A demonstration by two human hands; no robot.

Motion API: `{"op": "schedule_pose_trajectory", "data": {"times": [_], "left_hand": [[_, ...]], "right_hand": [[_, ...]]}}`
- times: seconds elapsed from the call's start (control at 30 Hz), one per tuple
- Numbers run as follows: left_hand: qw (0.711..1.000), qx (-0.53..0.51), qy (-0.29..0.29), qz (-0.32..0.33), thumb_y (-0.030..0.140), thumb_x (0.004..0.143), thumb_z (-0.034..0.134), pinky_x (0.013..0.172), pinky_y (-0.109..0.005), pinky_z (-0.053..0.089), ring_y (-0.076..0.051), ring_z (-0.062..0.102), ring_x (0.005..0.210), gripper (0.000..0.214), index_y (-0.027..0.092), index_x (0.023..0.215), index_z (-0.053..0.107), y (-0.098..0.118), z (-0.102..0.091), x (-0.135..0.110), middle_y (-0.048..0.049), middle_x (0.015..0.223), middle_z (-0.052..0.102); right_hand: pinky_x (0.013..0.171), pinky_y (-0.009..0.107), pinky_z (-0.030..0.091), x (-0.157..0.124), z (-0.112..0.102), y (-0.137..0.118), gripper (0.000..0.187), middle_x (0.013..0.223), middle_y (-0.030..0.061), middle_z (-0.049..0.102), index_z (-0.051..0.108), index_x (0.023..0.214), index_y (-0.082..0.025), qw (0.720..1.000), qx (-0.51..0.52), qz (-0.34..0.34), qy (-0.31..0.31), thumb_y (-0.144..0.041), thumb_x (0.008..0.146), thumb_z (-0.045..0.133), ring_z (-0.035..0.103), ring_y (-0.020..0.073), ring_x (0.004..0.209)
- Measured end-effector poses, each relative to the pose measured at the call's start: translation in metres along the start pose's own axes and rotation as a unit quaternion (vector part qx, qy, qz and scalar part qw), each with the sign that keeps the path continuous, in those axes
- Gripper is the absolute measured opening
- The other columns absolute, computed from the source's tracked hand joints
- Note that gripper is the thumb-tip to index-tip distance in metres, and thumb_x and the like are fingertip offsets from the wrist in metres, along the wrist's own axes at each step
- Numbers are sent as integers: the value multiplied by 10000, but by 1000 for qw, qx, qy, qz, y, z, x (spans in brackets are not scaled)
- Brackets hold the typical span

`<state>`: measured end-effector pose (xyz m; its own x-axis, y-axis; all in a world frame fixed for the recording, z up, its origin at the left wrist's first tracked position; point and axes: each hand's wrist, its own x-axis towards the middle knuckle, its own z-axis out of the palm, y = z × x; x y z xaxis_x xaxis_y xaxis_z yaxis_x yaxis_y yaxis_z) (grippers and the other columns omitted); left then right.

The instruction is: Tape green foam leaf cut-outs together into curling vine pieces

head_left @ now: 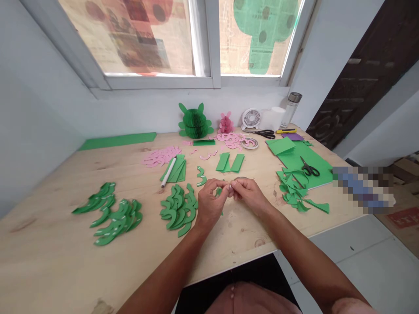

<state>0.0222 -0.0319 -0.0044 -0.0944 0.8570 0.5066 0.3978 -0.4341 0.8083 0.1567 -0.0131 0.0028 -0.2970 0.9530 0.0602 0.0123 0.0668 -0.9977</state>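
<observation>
My left hand (211,200) and my right hand (247,192) meet over the middle of the wooden table (49,253), fingertips pinched together. Between them I hold a small green paper cut-out (218,191), mostly hidden by the fingers. A roll of tape (241,179) lies just behind my right hand. A pile of curved green paper pieces (178,207) lies just left of my left hand. More such green pieces (111,213) are spread farther left.
Pink cut-outs (160,156), folded green strips (230,162) and a white pen (168,172) lie behind my hands. Green sheets with black scissors (309,167) and scraps are at right. At the back stand green and pink honeycomb paper figures (194,122), a small fan (250,118), a bottle.
</observation>
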Motion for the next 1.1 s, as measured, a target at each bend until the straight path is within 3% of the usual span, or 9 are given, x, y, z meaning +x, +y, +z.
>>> {"op": "schedule_pose_trajectory", "data": {"times": [0.53,0.73,1.1], "left_hand": [[999,-26,-16,-42,245,760,585,705,-275,487,-140,608,676,74,200,714,622,-2,0,-2,14,683,656],[999,-23,-13,-42,257,757,584,695,-280,496,-146,615,677,88,192,729,636,-4,0,-2,5,692,664],[999,24,-14,32,226,777,558,688,-266,474,-138,612,676,103,203,740,651,-1,-2,-2,7,691,659]], "right_hand": [[484,221,360,-3,0,-4,424,559,3,574,576,602,-156,999,29,14,-8,-517,806,482,466,84,472],[495,211,365,-2,-2,1,340,608,6,605,600,653,-155,1000,7,0,-15,-464,784,546,475,79,493],[484,216,356,-2,-1,-5,379,561,-4,565,581,613,-156,999,32,8,-7,-490,783,523,455,79,477]]}}
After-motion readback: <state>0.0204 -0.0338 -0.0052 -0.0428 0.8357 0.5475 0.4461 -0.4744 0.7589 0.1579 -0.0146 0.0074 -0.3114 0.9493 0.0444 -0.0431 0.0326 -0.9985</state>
